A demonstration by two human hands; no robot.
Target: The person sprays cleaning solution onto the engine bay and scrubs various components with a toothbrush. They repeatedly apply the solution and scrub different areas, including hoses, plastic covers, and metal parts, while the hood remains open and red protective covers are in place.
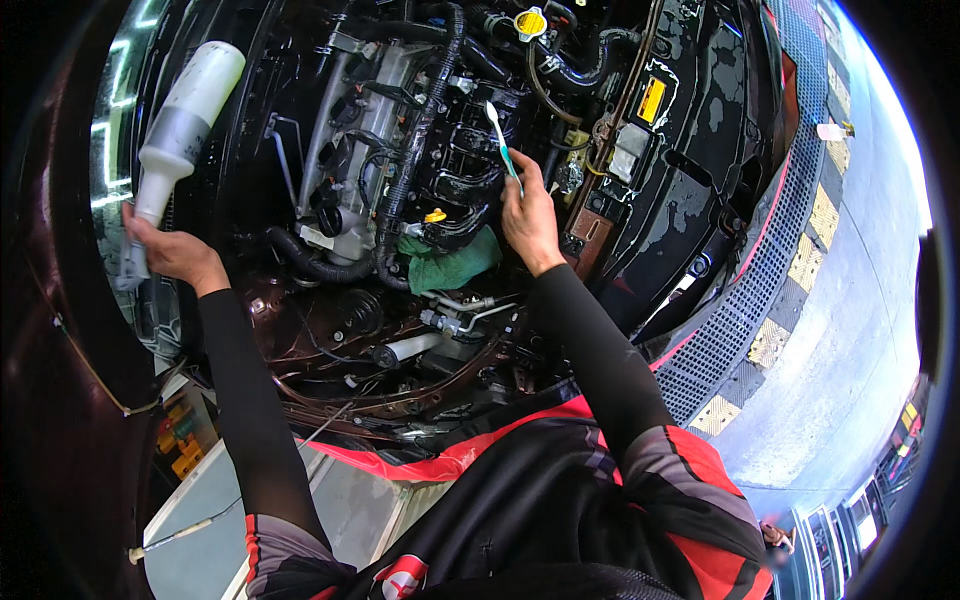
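We lean over an open engine bay that fills the upper middle of the frame, our two black-sleeved arms coming up from the lower edge. Our right hand, just right of centre, has its grip clamped on a toothbrush with a teal handle and white head; the head points up and to the left, over the black hoses and wiring of the engine. Our left hand, at the left of the frame, has its grip closed around the neck of a white spray bottle, which rises tilted toward the upper left, its body above the hand and clear of the engine parts. Between the two hands, just below the centre of the bay, a green cloth lies crumpled among the hoses, near the right hand but not touching it. A yellow cap sits at the top centre of the frame, well above the toothbrush. To the right, a dark perforated grille curves down along the car's edge, and beyond it runs grey floor with yellow and black tiles.
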